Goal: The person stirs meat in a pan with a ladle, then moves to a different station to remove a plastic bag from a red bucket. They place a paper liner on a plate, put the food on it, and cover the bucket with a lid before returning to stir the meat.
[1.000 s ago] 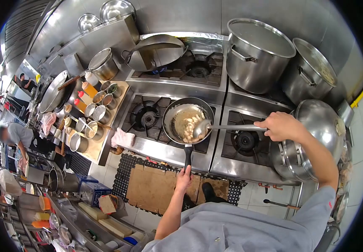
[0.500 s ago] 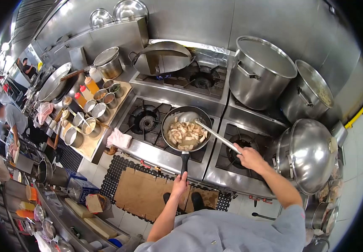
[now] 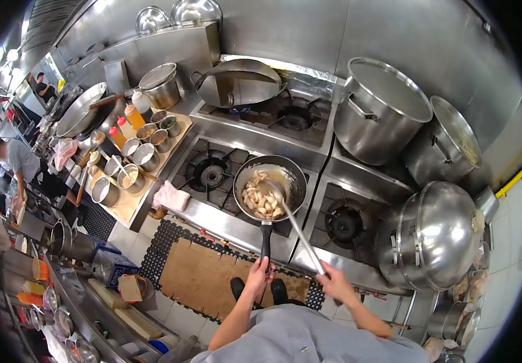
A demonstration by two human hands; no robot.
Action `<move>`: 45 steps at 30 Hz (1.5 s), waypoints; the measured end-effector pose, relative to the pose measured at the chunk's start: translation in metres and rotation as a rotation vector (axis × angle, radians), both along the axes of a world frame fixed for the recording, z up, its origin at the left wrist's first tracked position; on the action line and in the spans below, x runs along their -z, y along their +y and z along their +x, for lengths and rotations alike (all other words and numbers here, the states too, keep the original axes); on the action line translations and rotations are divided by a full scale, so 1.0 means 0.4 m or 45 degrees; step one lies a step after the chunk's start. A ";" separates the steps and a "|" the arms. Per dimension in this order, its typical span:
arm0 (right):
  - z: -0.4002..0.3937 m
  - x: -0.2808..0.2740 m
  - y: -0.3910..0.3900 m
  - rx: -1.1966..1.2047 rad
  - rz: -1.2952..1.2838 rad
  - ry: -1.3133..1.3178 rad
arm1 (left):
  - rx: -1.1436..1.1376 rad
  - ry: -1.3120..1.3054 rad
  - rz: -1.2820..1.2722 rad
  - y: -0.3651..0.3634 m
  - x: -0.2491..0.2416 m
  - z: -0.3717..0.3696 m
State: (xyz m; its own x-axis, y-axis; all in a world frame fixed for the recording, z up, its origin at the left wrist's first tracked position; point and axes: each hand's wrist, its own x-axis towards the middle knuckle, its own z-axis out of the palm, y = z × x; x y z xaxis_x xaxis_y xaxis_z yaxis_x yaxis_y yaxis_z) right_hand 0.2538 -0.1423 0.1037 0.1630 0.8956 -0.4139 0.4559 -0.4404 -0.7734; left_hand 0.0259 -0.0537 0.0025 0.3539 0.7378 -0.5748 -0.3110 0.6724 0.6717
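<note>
A dark frying pan holding pale food pieces sits on the front middle burner of the steel stove. My left hand grips the pan's black handle at the stove's front edge. My right hand holds the end of a long steel ladle, pulled close to my body. The ladle's bowl rests inside the pan among the food.
Two tall stockpots stand at the back right, and a domed lid covers a pot at the right. A wok leans on the back burner. Seasoning tins and a pink cloth lie left. Another person works far left.
My right hand has drawn back from over the right burner to near my body, swinging the ladle through the pan. The food has shifted toward the pan's left side.
</note>
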 end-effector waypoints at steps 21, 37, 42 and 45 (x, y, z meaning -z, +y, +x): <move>0.339 -0.248 0.220 -0.923 0.402 -1.327 | -0.147 0.034 0.006 -0.024 0.015 0.019; 0.280 -0.271 0.054 -0.197 0.147 -0.291 | -0.107 0.101 0.027 -0.114 0.001 0.076; 0.247 -0.375 0.053 -0.382 -0.041 -0.423 | -0.236 0.149 0.059 -0.054 -0.010 0.086; 0.283 -0.346 0.054 -0.557 0.055 -0.536 | -0.127 0.171 0.035 -0.079 -0.035 0.094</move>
State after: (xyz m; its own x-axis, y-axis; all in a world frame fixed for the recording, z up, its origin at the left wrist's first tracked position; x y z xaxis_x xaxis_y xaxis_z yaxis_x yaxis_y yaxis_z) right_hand 0.3669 -0.1206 0.2422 -0.0820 0.9310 -0.3558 0.8581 -0.1156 -0.5002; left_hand 0.0637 -0.0855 0.0163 0.1992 0.7816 -0.5911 -0.2815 0.6235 0.7294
